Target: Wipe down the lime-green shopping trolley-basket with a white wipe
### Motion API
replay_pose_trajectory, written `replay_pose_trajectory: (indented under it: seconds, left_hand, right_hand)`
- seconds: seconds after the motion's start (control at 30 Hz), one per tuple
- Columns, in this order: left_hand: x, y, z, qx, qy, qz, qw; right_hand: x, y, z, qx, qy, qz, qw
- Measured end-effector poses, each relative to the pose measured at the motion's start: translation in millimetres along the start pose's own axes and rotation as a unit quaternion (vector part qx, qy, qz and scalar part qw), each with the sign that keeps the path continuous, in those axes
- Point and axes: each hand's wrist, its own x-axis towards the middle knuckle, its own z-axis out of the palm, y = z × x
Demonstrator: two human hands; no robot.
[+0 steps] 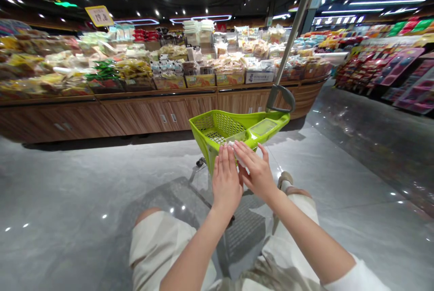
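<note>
One small white thing [240, 160], maybe tissue, can't tell, between the two hands at the near end of one green cart basket [205, 144], partly covered by the right fingers. Left hand [226, 181]: back up, four fingers straight and held together; can't tell if it has hold of anything. Right hand [257, 171]: fingers loosely extended over the white thing, thumb lifted apart; firmness of grip can't be told. Fingertips overlap the basket edge; contact unclear. Basket carries one clear rectangular panel [262, 127], one grey loop handle [286, 96] and one metal pole [294, 33] leaning up right. Two legs in pale shorts [162, 246] straddle below, one shoe [285, 178] visible at right. Behind: one wood-front counter [135, 112], three pairs of silver pulls [168, 118] seen, packaged goods heaped on top, too many to count. Three printed yellow-orange cartons [200, 80] in the front row; one white box [260, 76] beside them, lettering starts "HORSH", rest blurred. One yellow-edged price sign [99, 16] at left: 19.8 or 17.8, middle digit unclear.
</note>
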Motion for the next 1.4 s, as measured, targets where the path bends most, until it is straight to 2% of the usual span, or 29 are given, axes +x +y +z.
replay_pose_trajectory:
  seconds: [0.17,0.27,0.37,0.47,0.57,0.63,0.7,0.77,0.9,1.0,1.1,1.2,1.3,1.4]
  left_hand:
    - [0.3,-1.8,-4.5,-0.010,-0.007,0.003,1.000]
    - [-0.2,-1.2,-6.4,-0.017,-0.011,0.007,1.000]
    - [-1.1,-0.2,-5.3,-0.017,-0.009,-0.003,1.000]
    - [-1.9,-1.4,-3.9,-0.012,-0.010,-0.007,1.000]
    - [-2.2,-3.7,-5.2,-0.006,-0.016,0.001,1.000]
    - [-2.0,-3.4,-6.8,-0.006,-0.017,0.006,1.000]
    - [-1.6,-1.1,-7.5,-0.007,-0.017,0.005,1.000]
    - [-1.4,2.0,-6.9,-0.008,-0.013,-0.006,1.000]
    - [-1.8,3.7,-4.8,-0.007,-0.010,-0.016,1.000]
    - [-2.2,1.4,-5.9,-0.007,-0.013,-0.004,1.000]
    - [-1.8,1.3,-6.9,-0.008,-0.013,0.002,1.000]
    - [-1.7,3.1,-5.1,-0.012,-0.009,-0.006,1.000]
    - [-2.4,2.6,-3.2,-0.014,-0.008,-0.006,1.000]
    - [-2.8,0.7,-3.9,-0.020,-0.009,0.001,1.000]
  right_hand:
    - [-3.3,44.8,-3.1,-0.047,0.013,-0.042,0.998]
    - [-4.1,59.4,-0.3,-0.070,0.049,-0.004,0.996]
    - [-3.7,41.8,5.4,-0.030,0.064,0.016,0.997]
    - [-3.5,22.7,6.0,0.011,0.027,-0.025,0.999]
    - [-3.4,37.6,0.3,-0.012,0.014,-0.051,0.999]
    - [-3.3,56.4,-2.6,-0.045,0.041,-0.024,0.998]
    - [-3.7,63.8,-1.8,-0.058,0.075,0.009,0.995]
    - [-4.7,53.3,2.1,-0.035,0.085,0.010,0.996]
    - [-7.0,25.7,6.7,0.010,0.052,-0.050,0.997]
    - [-5.9,43.9,2.0,-0.026,0.058,-0.048,0.997]
    - [-4.1,66.4,-1.9,-0.065,0.088,-0.003,0.994]
    - [-5.1,51.7,0.7,-0.040,0.088,0.006,0.995]
    - [-8.5,24.9,4.1,-0.004,0.053,-0.035,0.998]
    - [-10.4,33.2,2.2,-0.018,0.037,-0.045,0.998]
